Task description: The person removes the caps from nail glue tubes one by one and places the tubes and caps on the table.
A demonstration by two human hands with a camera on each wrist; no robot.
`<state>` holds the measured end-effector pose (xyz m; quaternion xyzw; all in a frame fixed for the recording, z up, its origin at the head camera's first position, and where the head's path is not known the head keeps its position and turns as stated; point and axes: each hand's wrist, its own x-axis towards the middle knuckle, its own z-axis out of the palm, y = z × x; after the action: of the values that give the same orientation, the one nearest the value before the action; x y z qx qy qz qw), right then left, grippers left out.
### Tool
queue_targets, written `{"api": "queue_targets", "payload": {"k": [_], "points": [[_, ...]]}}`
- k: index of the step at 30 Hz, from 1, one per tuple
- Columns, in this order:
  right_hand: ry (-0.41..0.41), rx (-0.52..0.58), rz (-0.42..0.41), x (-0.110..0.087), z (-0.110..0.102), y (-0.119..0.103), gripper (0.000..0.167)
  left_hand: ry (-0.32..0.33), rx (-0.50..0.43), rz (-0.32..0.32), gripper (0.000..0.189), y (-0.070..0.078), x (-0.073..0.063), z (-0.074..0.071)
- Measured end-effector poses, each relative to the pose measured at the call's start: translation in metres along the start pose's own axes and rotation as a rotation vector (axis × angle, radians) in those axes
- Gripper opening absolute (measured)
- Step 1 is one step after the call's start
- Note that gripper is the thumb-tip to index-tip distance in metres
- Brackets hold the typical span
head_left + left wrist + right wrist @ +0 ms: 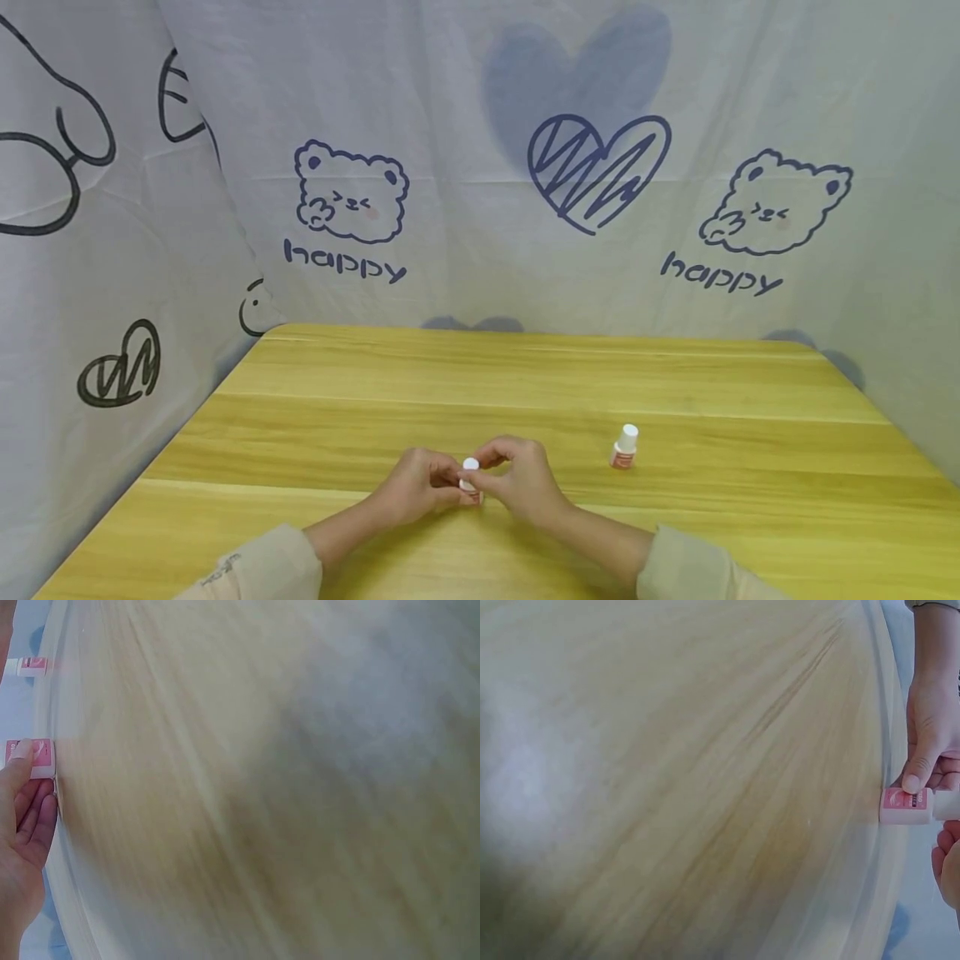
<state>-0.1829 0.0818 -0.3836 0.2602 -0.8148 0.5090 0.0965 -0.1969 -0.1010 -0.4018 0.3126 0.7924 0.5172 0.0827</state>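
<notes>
A small white bottle [471,485] with a red-pink label and a white cap [470,464] stands upright at the front middle of the table. My left hand [420,483] pinches its body low down, the thumb lying over the label [43,752] in the left wrist view. From the other side my right hand [528,482] holds the cap between thumb and curled fingers. In the right wrist view, only part of the right hand [950,866] shows beside the cap. A second bottle [624,450] of the same look, its cap on, stands upright to the right, apart from both hands.
The wood-grain table [360,408] has rounded far corners. White cloth [465,100] with bear, heart and "happy" drawings hangs behind it and along its left and right sides.
</notes>
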Motion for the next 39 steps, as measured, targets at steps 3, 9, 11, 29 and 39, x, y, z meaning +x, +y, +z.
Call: {"api": "queue_targets", "payload": {"k": [3, 9, 11, 29, 39], "points": [[-0.027, -0.009, -0.009, 0.001, -0.001, 0.0, 0.013, 0.0, 0.004, 0.006, 0.014, 0.0, 0.0, 0.0], [-0.066, -0.014, -0.02, 0.002, -0.003, 0.0, 0.013, 0.004, 0.024, 0.003, 0.015, 0.0, 0.0, 0.0], [-0.082, -0.018, -0.023, 0.003, -0.004, 0.001, 0.012, 0.005, 0.026, -0.008, 0.016, 0.0, 0.0, 0.0], [-0.221, -0.001, -0.02, 0.011, -0.013, -0.001, 0.014, -0.009, 0.007, -0.028, 0.016, -0.002, 0.0, -0.001], [-0.271, 0.004, -0.017, 0.013, -0.016, 0.0, 0.015, -0.002, 0.011, -0.048, 0.013, 0.002, 0.0, -0.001]]}}
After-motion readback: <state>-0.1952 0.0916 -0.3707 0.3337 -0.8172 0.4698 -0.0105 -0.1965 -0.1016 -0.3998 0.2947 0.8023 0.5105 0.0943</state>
